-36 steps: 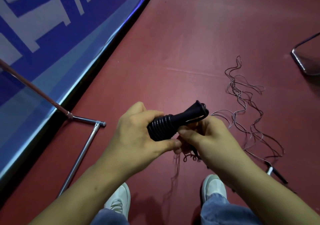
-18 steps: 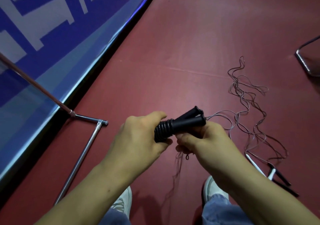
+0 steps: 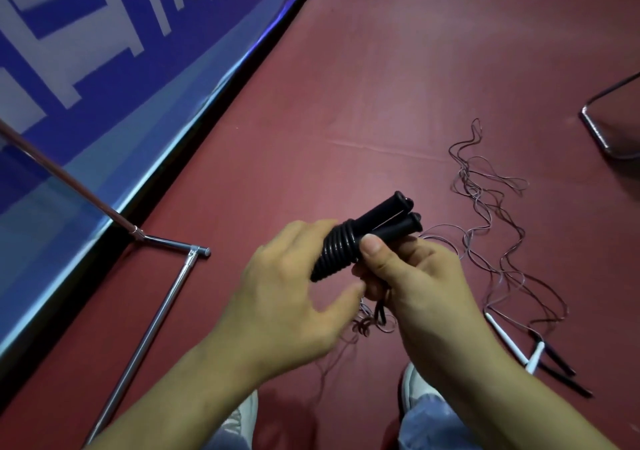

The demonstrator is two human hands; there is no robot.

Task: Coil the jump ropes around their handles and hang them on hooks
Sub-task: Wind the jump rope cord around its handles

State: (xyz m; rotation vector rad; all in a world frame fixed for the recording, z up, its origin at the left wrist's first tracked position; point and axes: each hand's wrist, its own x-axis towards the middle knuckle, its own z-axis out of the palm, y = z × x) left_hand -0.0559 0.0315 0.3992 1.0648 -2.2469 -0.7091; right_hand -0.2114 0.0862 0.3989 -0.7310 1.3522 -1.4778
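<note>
Far left there's a blue banner (image 3: 104, 68) with white lettering running along the edge of the red floor (image 3: 346, 85). A chrome rack foot (image 3: 162, 297) sits on the floor just beside it.

Then the left grip (image 3: 287, 297), back of the hand to the camera. Its fingers go round the far side of the coiled end of the bundle, and the thumb sticks out below, clear of it.

The bundle is two black handles (image 3: 384, 221) side by side, with black rope (image 3: 337, 252) wound tight round their lower half. It's held up off the floor, tilted, with the bare ends pointing up and right. The coiled end sits in the left grip and the bare ends poke out past both hands.

The right grip (image 3: 415, 276) is closed on the handles right where the coil stops, thumb pressed on top and fingers underneath. A short tail of rope dangles below it.

Right of that, thin loose ropes (image 3: 491, 207) lie tangled on the floor, ending in white and black handles (image 3: 540, 356) lying near the person's right leg. A bent metal tube (image 3: 599, 130) is at the far right edge. White shoes (image 3: 242, 425) and jeans are along the bottom.
</note>
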